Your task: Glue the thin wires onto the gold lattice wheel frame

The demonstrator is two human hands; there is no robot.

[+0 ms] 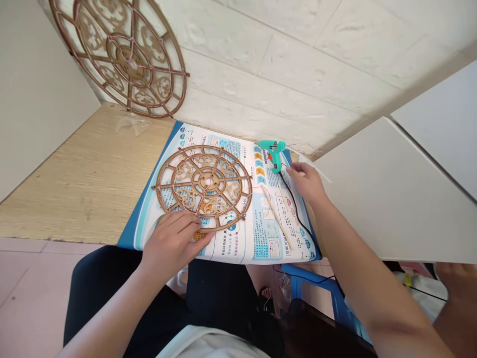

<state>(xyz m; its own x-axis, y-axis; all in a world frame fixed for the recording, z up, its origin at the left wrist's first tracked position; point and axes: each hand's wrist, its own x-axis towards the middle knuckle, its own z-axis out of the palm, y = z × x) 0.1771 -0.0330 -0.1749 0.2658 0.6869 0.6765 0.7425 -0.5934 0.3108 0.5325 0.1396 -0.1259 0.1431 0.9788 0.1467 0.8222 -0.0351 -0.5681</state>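
A round brown lattice frame with spokes and scroll cut-outs lies flat on a printed sheet. Thin copper-coloured wire runs along its rings. My left hand is closed on the frame's near rim, thumb and fingers on either side of the edge. My right hand hovers at the sheet's right side, close to the handle of a teal glue gun; its fingers are partly bent and apart, with nothing visible in them. Between frame and right hand lies a thin pale wooden stick.
A larger matching round frame leans against the white brick-pattern wall. Clear plastic film lies below it on the wooden table. White panels stand at both sides. The glue gun's black cord crosses the sheet. A blue stool stands below.
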